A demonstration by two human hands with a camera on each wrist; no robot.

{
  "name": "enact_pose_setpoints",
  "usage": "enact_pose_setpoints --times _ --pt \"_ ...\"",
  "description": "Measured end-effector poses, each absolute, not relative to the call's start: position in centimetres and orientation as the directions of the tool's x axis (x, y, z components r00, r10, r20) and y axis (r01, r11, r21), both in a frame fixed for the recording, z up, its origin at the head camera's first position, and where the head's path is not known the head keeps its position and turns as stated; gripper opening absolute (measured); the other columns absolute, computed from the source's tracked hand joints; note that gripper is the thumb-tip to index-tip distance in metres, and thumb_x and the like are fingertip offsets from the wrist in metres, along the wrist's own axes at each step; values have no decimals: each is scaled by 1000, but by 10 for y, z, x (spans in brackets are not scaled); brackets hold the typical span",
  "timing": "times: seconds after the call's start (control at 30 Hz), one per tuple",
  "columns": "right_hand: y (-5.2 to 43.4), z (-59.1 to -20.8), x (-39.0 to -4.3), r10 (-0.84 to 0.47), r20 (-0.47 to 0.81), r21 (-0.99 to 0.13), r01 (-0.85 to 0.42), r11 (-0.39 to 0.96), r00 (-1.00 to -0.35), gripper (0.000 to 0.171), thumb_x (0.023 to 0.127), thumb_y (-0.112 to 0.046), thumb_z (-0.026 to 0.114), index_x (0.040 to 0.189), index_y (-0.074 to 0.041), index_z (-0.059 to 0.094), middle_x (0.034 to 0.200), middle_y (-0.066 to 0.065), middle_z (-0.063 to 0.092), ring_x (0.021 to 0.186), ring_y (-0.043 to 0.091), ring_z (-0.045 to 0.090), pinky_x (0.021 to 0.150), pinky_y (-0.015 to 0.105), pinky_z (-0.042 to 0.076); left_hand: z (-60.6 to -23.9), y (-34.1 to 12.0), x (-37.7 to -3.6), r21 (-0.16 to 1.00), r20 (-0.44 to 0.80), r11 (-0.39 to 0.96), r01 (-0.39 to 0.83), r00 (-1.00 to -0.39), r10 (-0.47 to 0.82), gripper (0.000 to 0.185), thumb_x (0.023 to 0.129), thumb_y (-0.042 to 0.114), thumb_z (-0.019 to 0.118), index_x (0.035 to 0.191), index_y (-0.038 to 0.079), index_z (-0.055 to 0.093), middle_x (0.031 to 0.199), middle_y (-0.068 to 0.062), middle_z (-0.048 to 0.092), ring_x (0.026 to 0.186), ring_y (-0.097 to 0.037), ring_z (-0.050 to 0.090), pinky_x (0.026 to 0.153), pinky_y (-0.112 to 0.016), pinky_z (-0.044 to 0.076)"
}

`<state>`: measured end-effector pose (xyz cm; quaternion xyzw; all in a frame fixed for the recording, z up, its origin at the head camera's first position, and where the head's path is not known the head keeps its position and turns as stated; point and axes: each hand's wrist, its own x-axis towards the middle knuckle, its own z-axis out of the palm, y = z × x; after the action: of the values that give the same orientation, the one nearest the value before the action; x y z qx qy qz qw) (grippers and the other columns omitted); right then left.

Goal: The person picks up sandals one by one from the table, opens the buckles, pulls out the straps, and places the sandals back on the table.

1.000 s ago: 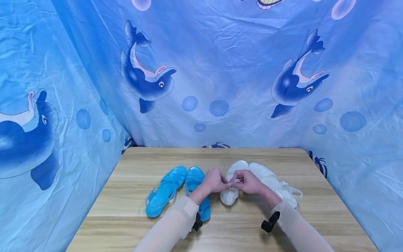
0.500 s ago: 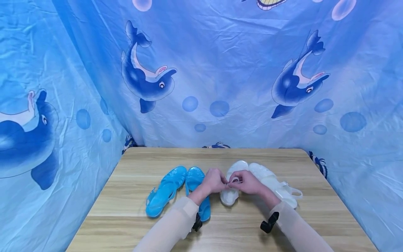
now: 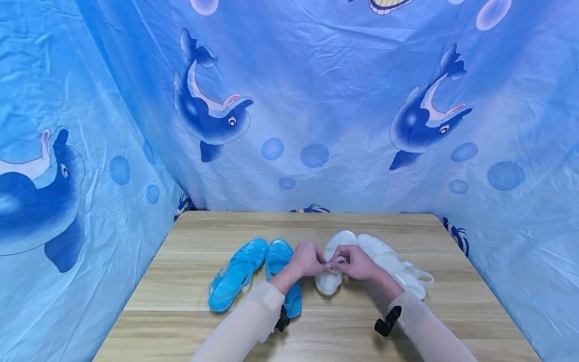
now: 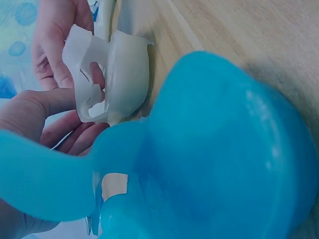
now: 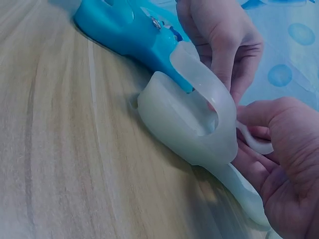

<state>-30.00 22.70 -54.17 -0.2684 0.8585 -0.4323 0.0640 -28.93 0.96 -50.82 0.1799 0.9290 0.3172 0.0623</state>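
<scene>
A white jelly sandal (image 3: 328,284) lies with its heel toward me on the table, between my two hands. From its left side my left hand (image 3: 308,259) pinches the ankle strap near the buckle. My right hand (image 3: 357,262) pinches the thin strap end (image 5: 256,142) from the other side, and the fingertips of both hands meet over the sandal. In the right wrist view the strap (image 5: 224,107) arches up from the heel cup (image 5: 174,124). Fingers largely cover the buckle.
The other white sandal (image 3: 391,261) lies right of my right hand, its strap sticking out. A pair of blue sandals stands on the left: one farther out (image 3: 230,286), the other (image 3: 294,301) under my left forearm. A dolphin-printed blue curtain (image 3: 289,100) surrounds the wooden table (image 3: 181,322).
Both hands stay almost in place. The strap end, which made a small raised loop at my right fingers half a second ago, now sits lower between the fingertips.
</scene>
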Motion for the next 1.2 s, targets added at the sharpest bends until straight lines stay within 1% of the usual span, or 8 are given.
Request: enact_pose_setpoints --times 0.1,0.23,0.53,0.67,0.77,0.9,1.07,1.2 --pt "224 -539 -301 -513 124 -758 -414 504 -850 7 97 -28 79 93 -25 75 94 -8 75 88 6 66 82 24 54 -507 9 -289 610 6 734 297 -929 371 15 85 30 91 87 16 87 78 4 80 67 -4 63 60 -19 54" --pt "220 -535 -301 -515 124 -735 -427 527 -848 6 96 -29 81 92 -26 77 90 -10 75 88 6 66 81 24 54 -507 9 -290 600 16 741 303 -930 368 15 85 30 91 87 16 88 78 5 80 67 -4 63 60 -19 54" --pt "223 -536 -298 -504 109 -753 -403 521 -857 13 99 -28 78 90 -21 73 101 -6 79 92 3 67 85 24 54 -506 11 -289 562 10 766 313 -928 372 16 85 32 91 84 16 87 75 6 79 66 -3 63 58 -18 52" --pt "225 -539 -296 -512 148 -767 -425 481 -846 16 100 -24 76 88 -16 70 106 0 81 82 2 62 78 22 51 -506 10 -288 563 10 767 308 -931 366 14 84 30 91 84 17 87 75 6 79 67 -3 62 58 -18 51" --pt "225 -540 -296 -514 168 -784 -430 447 -841 15 99 -22 76 88 -14 70 105 4 81 80 4 61 75 22 51 -505 9 -287 573 8 763 300 -932 361 12 84 28 91 84 16 87 75 6 79 67 -4 61 58 -18 51" --pt "223 -542 -297 -509 156 -790 -416 450 -846 10 98 -26 79 94 -18 74 98 -1 78 88 5 66 81 23 54 -505 9 -287 576 22 758 306 -933 360 14 84 30 91 83 17 87 75 6 79 69 -3 62 60 -18 52" --pt "220 -541 -299 -497 127 -761 -406 506 -858 6 96 -30 81 95 -25 77 94 -9 77 91 5 68 84 25 55 -507 10 -286 580 37 753 312 -933 359 14 83 31 92 83 17 87 75 7 80 70 -1 63 61 -17 53" --pt "220 -539 -297 -490 118 -754 -399 521 -864 6 97 -29 79 93 -24 77 93 -9 77 91 5 69 84 25 56 -507 11 -287 581 26 753 310 -931 363 15 83 31 92 83 17 87 74 7 79 67 -1 62 59 -17 52"
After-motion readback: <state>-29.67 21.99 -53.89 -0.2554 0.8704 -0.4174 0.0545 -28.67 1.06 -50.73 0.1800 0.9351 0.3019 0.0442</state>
